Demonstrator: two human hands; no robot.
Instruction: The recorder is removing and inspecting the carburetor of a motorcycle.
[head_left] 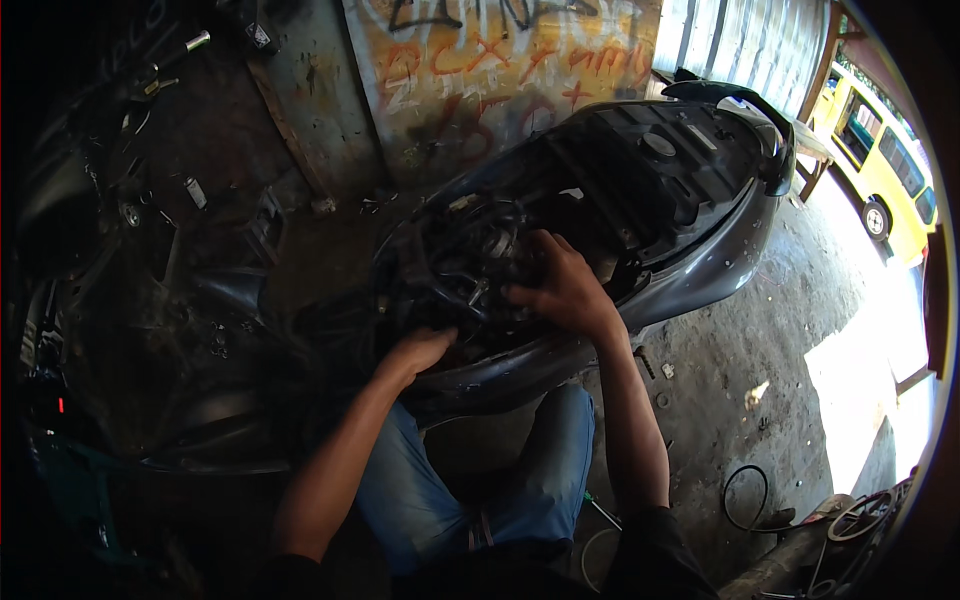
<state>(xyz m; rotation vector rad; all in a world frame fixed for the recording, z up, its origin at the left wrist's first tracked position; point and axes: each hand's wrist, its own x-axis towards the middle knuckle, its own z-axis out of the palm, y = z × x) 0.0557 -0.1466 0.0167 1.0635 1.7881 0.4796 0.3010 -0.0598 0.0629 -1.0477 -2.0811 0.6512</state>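
Observation:
A dark scooter [690, 285] stands across in front of me with its seat off and the middle of its body uncovered. Inside the opening, hoses and metal engine parts [495, 242] show dimly. My right hand [572, 290] is over the right side of that opening, its thumb and fingers apart, fingertips down among the shadowed parts. Lower and to the left, my left hand [425, 350] reaches in over the near body panel [500, 378]. Its fingertips sink into the dark, so what they touch is hidden.
A painted metal wall [500, 80] rises behind the scooter. On the floor at right lie a black hose loop [745, 498] and small loose parts [667, 370]. A green-handled screwdriver [600, 510] is beside my knee. A yellow van [885, 165] stands outside.

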